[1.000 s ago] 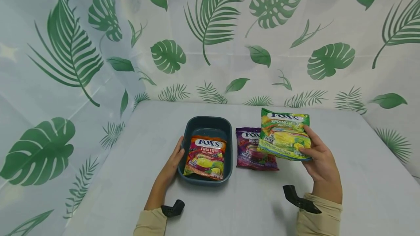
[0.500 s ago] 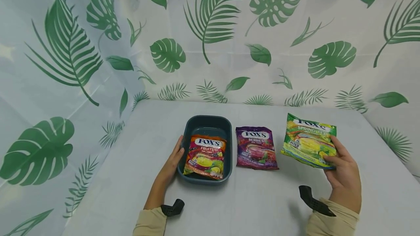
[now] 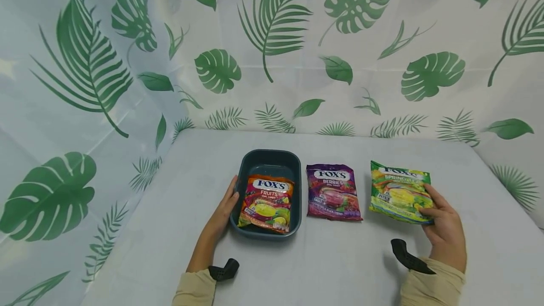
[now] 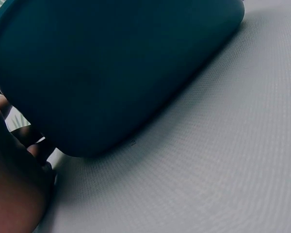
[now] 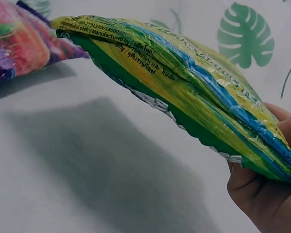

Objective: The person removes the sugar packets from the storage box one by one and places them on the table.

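A yellow-green Fox's Spring Tea candy bag [image 3: 397, 195] is pinched at its right edge by my right hand [image 3: 446, 233]. The right wrist view shows this candy bag [image 5: 184, 73] raised over the table, its shadow below. My left hand [image 3: 218, 216] rests along the left side of a dark blue-grey rectangular tub [image 3: 264, 237], fingers fairly straight. Within the tub lies an orange-red Fox's Fruits candy bag [image 3: 267, 204], toward its near end. Between the tub and my right hand, a purple Fox's Berries candy bag [image 3: 333, 192] lies flat. The tub's outer wall [image 4: 116, 73] fills much of the left wrist view.
The white tabletop [image 3: 323, 263] carries the tub and the purple bag. Behind it and on the left hang white sheets [image 3: 297, 98] printed with green leaves. A black wrist mount [image 3: 410, 256] sits on each sleeve.
My right hand has carried the green candy bag to the right, off the purple one, and then lowered it toward the table. The left hand and tub have stayed put.
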Action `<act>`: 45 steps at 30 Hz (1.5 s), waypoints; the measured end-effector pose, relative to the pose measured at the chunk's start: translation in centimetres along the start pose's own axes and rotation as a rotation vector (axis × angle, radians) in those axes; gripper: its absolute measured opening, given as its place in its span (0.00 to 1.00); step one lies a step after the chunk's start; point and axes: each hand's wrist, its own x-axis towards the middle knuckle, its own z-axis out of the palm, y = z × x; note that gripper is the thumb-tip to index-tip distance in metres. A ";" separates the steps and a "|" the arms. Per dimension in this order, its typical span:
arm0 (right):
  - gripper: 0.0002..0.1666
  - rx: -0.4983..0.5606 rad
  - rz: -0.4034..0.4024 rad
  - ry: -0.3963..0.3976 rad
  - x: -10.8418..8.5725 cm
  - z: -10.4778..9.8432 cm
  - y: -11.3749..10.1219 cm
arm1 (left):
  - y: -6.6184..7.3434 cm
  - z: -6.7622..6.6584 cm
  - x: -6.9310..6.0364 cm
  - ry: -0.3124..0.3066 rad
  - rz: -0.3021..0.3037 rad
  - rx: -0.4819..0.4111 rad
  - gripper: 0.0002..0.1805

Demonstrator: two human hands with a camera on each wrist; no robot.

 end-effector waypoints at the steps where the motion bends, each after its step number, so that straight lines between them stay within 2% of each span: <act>1: 0.41 -0.031 0.011 0.009 0.0 0.1 0.1 | 0.0 0.0 0.0 0.002 0.000 -0.002 0.30; 5: 0.44 -0.189 0.067 0.105 0.4 0.3 0.4 | 0.1 0.0 -0.2 0.013 -0.001 -0.004 0.30; 11: 0.47 -0.363 0.156 0.236 1.3 0.0 1.0 | 0.2 -0.1 -0.1 0.005 0.006 -0.008 0.30; 15: 0.48 -0.504 0.189 0.332 1.8 0.1 1.3 | 0.2 0.0 -0.1 0.006 0.002 -0.002 0.30; 17: 0.47 -0.628 0.197 0.389 2.0 0.2 1.6 | 0.3 0.0 -0.1 0.010 0.001 0.007 0.30; 21: 0.46 -0.976 0.215 0.492 2.6 0.9 2.1 | 0.5 0.1 -0.3 0.011 0.000 0.016 0.30; 24: 0.46 -1.160 0.217 0.510 2.6 1.7 2.3 | 0.4 0.1 -0.2 0.009 -0.001 0.008 0.30; 28: 0.44 -1.270 0.209 0.510 2.5 2.7 2.4 | -0.8 0.0 0.4 0.009 -0.001 -0.010 0.30; 33: 0.42 -1.353 0.199 0.521 2.6 3.0 2.6 | -2.5 -0.2 1.3 0.017 0.002 -0.019 0.29; 45: 0.42 -1.503 0.229 0.491 2.7 2.5 2.7 | -2.9 0.1 1.5 0.024 0.018 -0.025 0.30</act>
